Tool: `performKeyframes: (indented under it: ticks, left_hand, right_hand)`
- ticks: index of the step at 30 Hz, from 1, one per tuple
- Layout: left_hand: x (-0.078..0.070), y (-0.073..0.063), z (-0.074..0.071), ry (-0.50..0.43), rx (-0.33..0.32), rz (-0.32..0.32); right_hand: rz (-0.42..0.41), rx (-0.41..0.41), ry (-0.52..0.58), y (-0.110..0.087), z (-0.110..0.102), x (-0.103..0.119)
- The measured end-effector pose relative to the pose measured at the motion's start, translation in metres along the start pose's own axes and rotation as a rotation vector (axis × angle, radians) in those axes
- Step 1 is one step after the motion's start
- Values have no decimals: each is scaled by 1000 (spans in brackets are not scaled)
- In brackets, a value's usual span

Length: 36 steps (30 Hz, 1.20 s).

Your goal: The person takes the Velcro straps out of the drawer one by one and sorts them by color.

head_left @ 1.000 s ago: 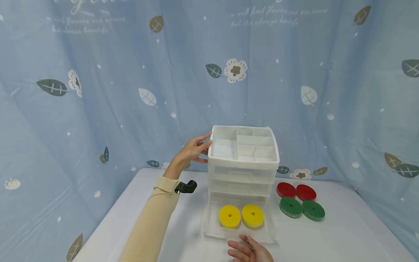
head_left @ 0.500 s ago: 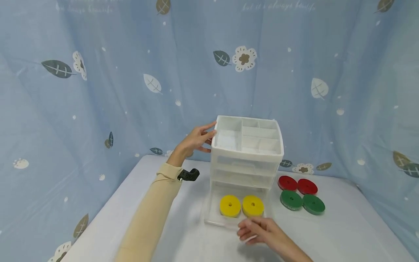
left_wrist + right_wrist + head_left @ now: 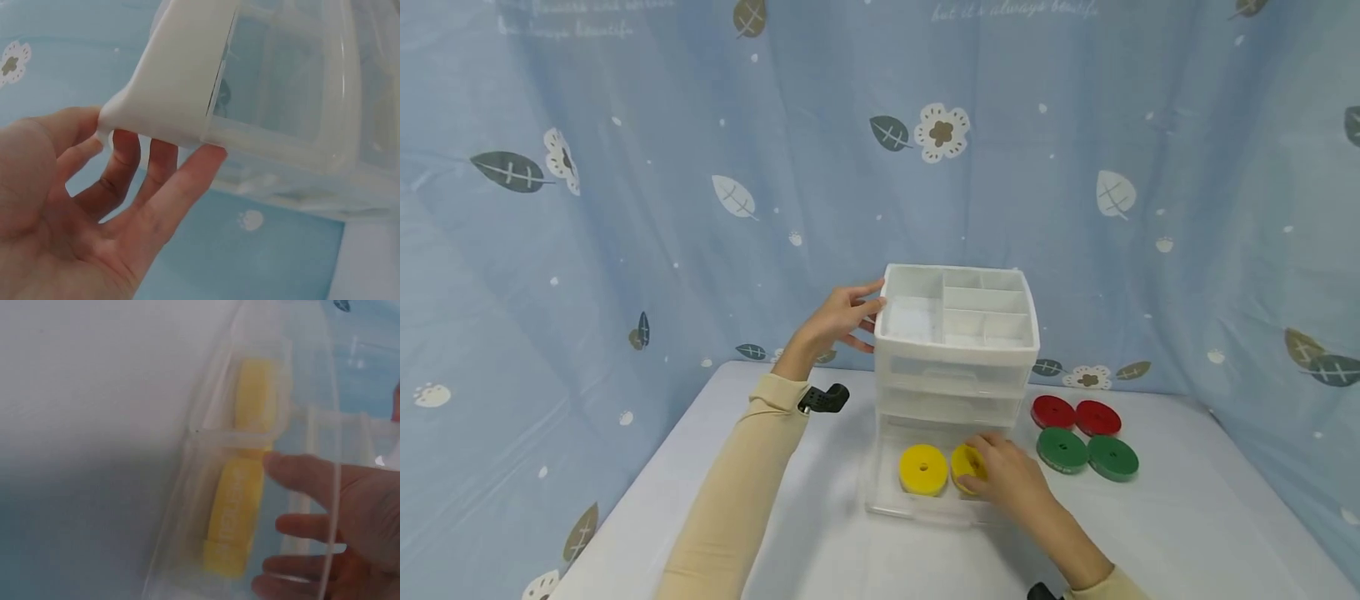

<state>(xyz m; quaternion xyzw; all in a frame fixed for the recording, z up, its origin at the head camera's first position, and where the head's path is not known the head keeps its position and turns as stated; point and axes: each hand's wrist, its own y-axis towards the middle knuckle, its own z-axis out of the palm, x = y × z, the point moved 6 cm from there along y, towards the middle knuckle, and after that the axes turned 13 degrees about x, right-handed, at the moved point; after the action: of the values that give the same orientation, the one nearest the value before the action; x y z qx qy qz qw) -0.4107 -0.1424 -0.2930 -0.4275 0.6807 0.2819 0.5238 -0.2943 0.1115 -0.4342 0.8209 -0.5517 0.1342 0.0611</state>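
Observation:
A white plastic drawer organizer (image 3: 957, 352) stands on the table, its lowest clear drawer (image 3: 917, 510) pulled out. Two yellow tape rolls lie flat in that drawer, the left roll (image 3: 923, 470) uncovered and the right roll (image 3: 964, 467) partly hidden by my right hand (image 3: 1009, 482). In the right wrist view, the thumb (image 3: 294, 472) meets the edge of a yellow roll (image 3: 234, 512), while the other fingers spread apart above it. My left hand (image 3: 842, 319) touches the organizer's upper left side; its fingertips rest along the white frame (image 3: 169, 81) in the left wrist view.
Two red rolls (image 3: 1075, 416) and two green rolls (image 3: 1087, 455) lie on the white table (image 3: 1195, 500) right of the organizer. Its top tray (image 3: 913, 321) has several compartments. A patterned blue curtain (image 3: 820, 167) hangs behind the table.
My right hand has moved from in front of the open drawer up and over the right yellow roll. The left hand has stayed at the organizer's side. The head view has shifted slightly.

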Motion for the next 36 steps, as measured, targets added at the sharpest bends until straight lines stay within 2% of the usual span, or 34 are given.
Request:
performKeyframes:
  ticks: [7, 13, 36]
  left_hand:
    - [-4, -2, 2, 25, -58, -32]
    - [-5, -2, 2, 44, -88, -19]
    - [-10, -2, 3, 66, -58, -26]
  right_hand:
    - [20, 39, -12, 7, 11, 6]
    - [26, 46, -8, 5, 15, 9]
    - [3, 13, -29, 4, 17, 10]
